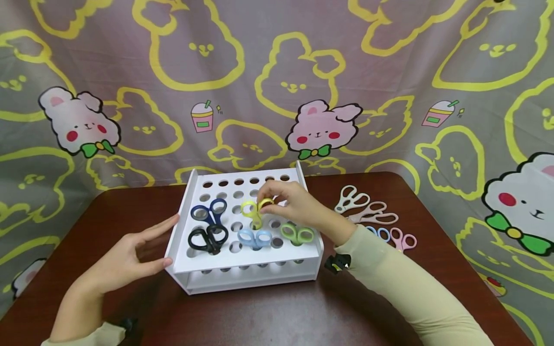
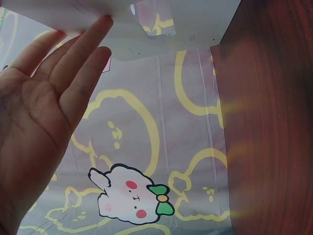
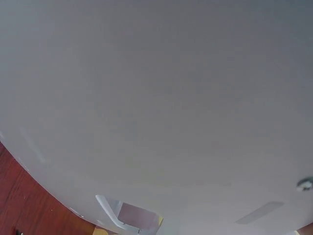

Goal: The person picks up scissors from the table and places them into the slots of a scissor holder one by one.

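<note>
A white rack [image 1: 225, 262] with rows of round holes stands on the brown table [image 1: 277, 312]. Dark blue scissors [image 1: 209, 211], black scissors [image 1: 208, 238], light blue scissors [image 1: 255, 238] and green scissors [image 1: 297, 233] stand in its holes. My right hand [image 1: 289, 203] pinches the handle of yellow scissors [image 1: 255, 210] standing in a hole mid-rack. My left hand [image 1: 130, 254] lies flat with straight fingers [image 2: 80, 63] against the rack's left wall [image 2: 117, 14]. The right wrist view is filled by a plain grey surface.
Several loose scissors lie on the table right of the rack: white [image 1: 351, 198], beige [image 1: 374, 214], blue [image 1: 380, 233] and pink [image 1: 404, 239]. A cartoon-print cloth [image 1: 277, 86] hangs behind and around the table.
</note>
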A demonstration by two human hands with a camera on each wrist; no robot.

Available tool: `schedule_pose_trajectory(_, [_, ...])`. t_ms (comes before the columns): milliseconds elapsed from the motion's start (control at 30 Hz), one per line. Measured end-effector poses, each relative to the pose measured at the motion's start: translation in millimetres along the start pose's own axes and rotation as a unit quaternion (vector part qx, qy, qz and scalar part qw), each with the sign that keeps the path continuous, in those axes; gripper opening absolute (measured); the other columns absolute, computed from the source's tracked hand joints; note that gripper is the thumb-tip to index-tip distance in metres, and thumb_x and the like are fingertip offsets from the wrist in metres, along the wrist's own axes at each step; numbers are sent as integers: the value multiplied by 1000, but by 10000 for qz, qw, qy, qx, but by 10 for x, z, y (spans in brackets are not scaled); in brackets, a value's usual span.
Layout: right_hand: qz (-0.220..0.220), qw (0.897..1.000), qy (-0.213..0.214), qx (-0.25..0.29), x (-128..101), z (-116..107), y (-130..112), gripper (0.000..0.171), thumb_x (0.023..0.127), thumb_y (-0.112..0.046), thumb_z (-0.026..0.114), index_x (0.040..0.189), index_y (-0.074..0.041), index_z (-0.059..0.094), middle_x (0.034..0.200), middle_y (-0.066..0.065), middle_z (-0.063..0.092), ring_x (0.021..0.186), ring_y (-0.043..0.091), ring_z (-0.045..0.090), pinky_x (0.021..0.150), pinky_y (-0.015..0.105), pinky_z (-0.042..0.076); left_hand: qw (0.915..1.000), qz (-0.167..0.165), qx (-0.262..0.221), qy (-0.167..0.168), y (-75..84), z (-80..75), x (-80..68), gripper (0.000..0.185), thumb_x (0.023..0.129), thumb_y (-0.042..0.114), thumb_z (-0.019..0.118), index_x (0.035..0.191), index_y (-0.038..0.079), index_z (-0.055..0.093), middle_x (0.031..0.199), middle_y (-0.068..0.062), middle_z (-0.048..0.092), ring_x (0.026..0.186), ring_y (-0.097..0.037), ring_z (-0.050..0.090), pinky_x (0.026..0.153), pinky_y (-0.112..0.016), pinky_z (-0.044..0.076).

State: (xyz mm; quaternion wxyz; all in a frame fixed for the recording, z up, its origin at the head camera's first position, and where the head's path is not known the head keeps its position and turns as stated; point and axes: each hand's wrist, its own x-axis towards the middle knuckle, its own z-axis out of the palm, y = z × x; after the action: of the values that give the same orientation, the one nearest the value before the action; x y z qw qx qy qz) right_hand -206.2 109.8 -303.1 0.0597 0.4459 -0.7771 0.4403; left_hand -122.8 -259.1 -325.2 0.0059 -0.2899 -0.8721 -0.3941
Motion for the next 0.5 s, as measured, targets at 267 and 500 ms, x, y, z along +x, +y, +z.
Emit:
schedule_pose_trajectory(267, [42, 9991, -412, 19, 1, 24, 1, 13, 85, -5, 76, 93, -8, 66, 91, 4, 73, 88, 10, 68, 76, 24, 56, 10000, -51, -21, -1, 2, 3, -9, 83, 82, 7, 79, 154, 15, 38, 151, 24, 41, 119, 13, 52, 81, -17, 55])
schedule_pose_trajectory(500, [67, 9980, -611, -116, 2, 21, -4, 9, 86, -6, 75, 91, -9, 68, 88, 0, 74, 84, 6, 65, 76, 24, 56, 10000, 6, -39, 21, -1, 4, -10, 82, 82, 6, 79, 153, 13, 39, 150, 25, 41, 119, 13, 52, 82, -15, 54])
